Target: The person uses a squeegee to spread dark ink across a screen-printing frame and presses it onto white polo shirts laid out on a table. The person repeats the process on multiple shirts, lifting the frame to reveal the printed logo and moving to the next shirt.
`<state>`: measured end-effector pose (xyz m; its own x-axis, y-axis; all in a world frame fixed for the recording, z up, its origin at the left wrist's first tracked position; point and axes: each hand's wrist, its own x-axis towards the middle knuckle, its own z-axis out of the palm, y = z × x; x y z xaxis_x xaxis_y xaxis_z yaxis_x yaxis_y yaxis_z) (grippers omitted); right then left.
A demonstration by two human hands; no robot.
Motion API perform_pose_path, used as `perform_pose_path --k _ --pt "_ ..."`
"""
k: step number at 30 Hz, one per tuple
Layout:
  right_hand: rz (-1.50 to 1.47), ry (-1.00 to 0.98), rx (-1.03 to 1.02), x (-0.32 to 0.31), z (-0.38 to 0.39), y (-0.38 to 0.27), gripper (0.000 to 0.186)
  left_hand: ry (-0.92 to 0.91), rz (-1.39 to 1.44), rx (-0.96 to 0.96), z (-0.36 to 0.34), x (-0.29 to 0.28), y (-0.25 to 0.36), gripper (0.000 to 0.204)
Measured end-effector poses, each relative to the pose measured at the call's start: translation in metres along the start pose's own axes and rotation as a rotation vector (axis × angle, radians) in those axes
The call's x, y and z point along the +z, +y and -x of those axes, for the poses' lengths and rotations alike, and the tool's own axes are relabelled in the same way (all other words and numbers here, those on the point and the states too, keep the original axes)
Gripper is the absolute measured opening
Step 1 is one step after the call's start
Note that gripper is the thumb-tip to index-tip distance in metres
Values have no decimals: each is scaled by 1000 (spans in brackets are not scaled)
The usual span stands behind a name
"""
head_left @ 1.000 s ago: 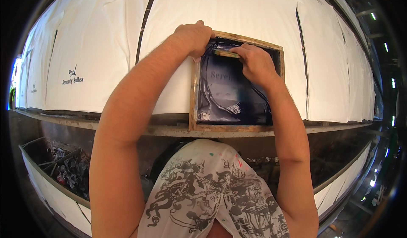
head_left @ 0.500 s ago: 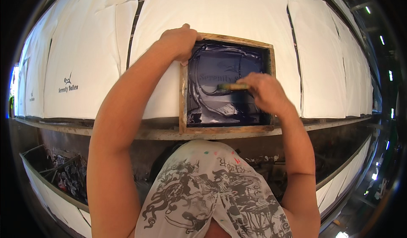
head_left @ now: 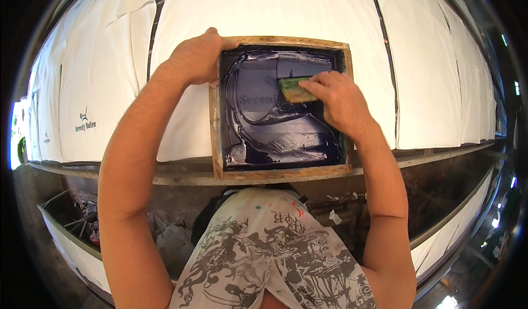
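Observation:
A wooden-framed printing screen (head_left: 216,138) lies flat on a white cloth (head_left: 275,9) in front of me. Dark blue, glossy ink (head_left: 258,154) is smeared over its mesh, and a lettered design shows faintly through. My left hand (head_left: 198,58) is closed on the frame's far left corner, thumb on the rim. Inside the screen, right of its middle, my right hand (head_left: 347,102) grips a squeegee (head_left: 297,91) with a worn green-yellow face. The squeegee leans over the mesh and covers part of the design; its lower edge is hard to make out against the ink.
More white cloths lie to both sides; one on the left (head_left: 102,83) bears a dark printed logo. A table rail (head_left: 176,178) runs along the near edge, close to my body. Below it, a lower shelf holds crumpled scraps (head_left: 85,215) at left.
My right hand has carried the squeegee away from me, toward the far side of the screen, and its broad face now shows. My left hand keeps its hold on the frame corner.

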<state>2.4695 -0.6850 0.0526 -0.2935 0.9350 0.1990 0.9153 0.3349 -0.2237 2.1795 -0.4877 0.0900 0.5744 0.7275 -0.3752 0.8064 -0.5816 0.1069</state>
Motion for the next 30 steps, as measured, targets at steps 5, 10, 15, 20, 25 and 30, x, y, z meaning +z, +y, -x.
perform_pose_path --k 5,10,15,20,25,30 --pt "13 2 -15 0 51 -36 39 -16 12 -15 3 -5 5 109" --pt "-13 -3 27 -4 86 -74 47 -8 26 9 -2 -1 -3 110" --pt "-62 10 92 -7 93 -93 43 13 19 24 -2 -1 -5 111" --pt "-181 -21 398 -21 65 -88 32 43 116 56 3 3 -20 109" --pt "105 43 698 -7 28 -68 32 18 68 22 10 -9 -6 109" --pt "233 89 769 16 -10 -68 27 16 24 24 8 -7 -8 102"
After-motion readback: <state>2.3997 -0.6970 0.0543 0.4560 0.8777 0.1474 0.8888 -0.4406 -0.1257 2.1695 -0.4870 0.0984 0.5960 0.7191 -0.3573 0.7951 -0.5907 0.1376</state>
